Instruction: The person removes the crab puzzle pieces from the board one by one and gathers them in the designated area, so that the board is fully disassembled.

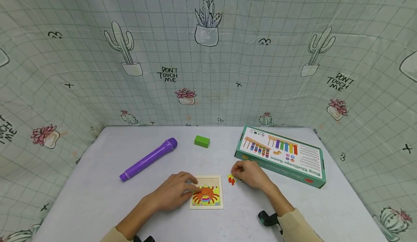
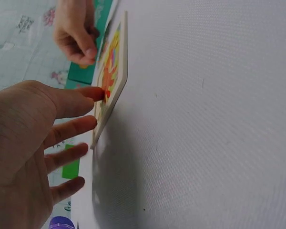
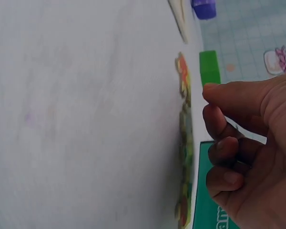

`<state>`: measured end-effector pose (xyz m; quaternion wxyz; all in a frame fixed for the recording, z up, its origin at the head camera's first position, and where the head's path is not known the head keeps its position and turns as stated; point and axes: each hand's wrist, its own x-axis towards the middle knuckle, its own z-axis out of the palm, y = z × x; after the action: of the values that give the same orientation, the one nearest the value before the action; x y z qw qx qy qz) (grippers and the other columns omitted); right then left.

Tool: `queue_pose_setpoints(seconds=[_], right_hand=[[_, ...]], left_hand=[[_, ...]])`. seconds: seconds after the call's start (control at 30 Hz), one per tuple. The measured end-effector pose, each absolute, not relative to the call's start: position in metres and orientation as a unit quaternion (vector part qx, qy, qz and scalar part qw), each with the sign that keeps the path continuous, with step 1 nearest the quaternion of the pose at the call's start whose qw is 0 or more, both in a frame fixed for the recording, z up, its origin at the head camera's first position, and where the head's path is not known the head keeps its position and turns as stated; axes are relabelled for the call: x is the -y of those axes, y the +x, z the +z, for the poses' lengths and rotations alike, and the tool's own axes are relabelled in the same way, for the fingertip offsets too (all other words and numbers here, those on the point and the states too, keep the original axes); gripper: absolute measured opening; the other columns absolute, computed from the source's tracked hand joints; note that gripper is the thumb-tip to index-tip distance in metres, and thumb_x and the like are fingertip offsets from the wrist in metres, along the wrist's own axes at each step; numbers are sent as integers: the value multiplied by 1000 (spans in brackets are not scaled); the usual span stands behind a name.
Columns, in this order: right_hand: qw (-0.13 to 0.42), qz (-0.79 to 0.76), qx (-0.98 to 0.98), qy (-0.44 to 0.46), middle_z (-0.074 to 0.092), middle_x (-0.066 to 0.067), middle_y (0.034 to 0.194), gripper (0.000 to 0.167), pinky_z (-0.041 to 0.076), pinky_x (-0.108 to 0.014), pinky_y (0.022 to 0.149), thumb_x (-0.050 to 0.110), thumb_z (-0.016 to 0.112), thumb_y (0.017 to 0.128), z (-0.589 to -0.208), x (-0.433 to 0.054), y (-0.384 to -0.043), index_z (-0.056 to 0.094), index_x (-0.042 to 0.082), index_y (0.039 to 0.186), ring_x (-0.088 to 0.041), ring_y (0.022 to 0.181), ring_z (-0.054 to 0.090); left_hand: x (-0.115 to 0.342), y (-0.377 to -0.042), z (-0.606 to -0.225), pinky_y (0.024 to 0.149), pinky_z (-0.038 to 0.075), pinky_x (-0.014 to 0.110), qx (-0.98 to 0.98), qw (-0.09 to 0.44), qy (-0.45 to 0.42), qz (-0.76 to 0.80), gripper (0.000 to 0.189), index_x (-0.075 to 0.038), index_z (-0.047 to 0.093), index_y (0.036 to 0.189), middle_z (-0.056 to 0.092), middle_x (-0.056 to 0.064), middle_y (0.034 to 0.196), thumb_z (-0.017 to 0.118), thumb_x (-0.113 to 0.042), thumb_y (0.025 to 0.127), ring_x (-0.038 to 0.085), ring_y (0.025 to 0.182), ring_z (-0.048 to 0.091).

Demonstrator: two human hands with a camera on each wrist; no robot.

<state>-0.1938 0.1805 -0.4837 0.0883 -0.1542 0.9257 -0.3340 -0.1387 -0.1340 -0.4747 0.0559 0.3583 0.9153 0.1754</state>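
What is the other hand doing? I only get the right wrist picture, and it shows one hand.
Observer: The left hand touches the puzzle with a finger.
Visitor: Oh! What picture is on it?
Observer: An orange crab.
Visitor: And that purple thing at my top edge?
Observer: In the head view, its whole length shows: it's a long tube.

—What is counted here?
—Two of mine: left hand (image 1: 174,192), right hand (image 1: 252,174). One each: table (image 1: 97,173), puzzle board (image 1: 208,182), block (image 1: 202,141), tube (image 1: 148,160), box (image 1: 281,157).
—And loose puzzle pieces (image 1: 231,179)?
—More than one; partly hidden from me, they defy an exact count.
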Motion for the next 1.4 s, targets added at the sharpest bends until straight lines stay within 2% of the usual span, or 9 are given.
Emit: queue_pose_setpoints(seconds=[0.2,0.33,0.5,0.63,0.77,0.9,1.4], right_hand=[[108,-340,-914,-194,61,8,77,5,44,-25,62,16,72,92,-479,-165,-183,73,12,93,-10,71,54],[137,-332,-903,-238,57,8,75,14,41,-24,62,18,75,90,-480,-155,-173,74,14,103,-7,68,51],[162,-340,-888,-263,56,8,76,23,40,-23,63,20,78,88,-481,-151,-167,73,13,110,-5,67,49],[174,-348,-882,-264,57,9,74,21,41,-23,63,21,78,88,-481,-150,-166,73,15,107,-4,65,49],[181,-349,-880,-267,58,10,71,16,41,-23,63,22,78,88,-482,-148,-164,73,18,103,-3,64,50],[179,-348,-881,-266,57,9,70,14,41,-23,63,21,78,88,-481,-147,-163,73,17,101,-4,63,50],[159,-338,-888,-270,55,9,69,12,41,-24,63,18,79,87,-481,-141,-163,70,16,94,-3,63,49]], left_hand=[[130,-141,-474,94,45,43,-912,58,363,183,23,-25,76,118,65,-10,120,64,-21,99,15,116,54],[129,-141,-474,90,46,37,-908,66,369,188,24,-21,76,120,65,-12,117,64,-20,99,12,110,55],[127,-141,-474,90,48,37,-906,61,376,184,25,-21,74,122,65,-11,115,62,-20,100,12,109,57],[126,-141,-475,83,46,32,-906,62,379,178,28,-25,72,125,64,-11,110,62,-20,99,11,100,54],[124,-141,-477,74,38,24,-906,64,382,172,33,-34,69,130,58,-13,103,62,-24,99,7,90,46],[123,-140,-477,72,36,22,-906,58,383,170,33,-40,68,130,56,-13,99,62,-27,100,6,88,44],[118,-140,-474,69,34,23,-914,62,373,146,32,-40,70,127,52,-14,96,64,-27,99,5,86,42]])
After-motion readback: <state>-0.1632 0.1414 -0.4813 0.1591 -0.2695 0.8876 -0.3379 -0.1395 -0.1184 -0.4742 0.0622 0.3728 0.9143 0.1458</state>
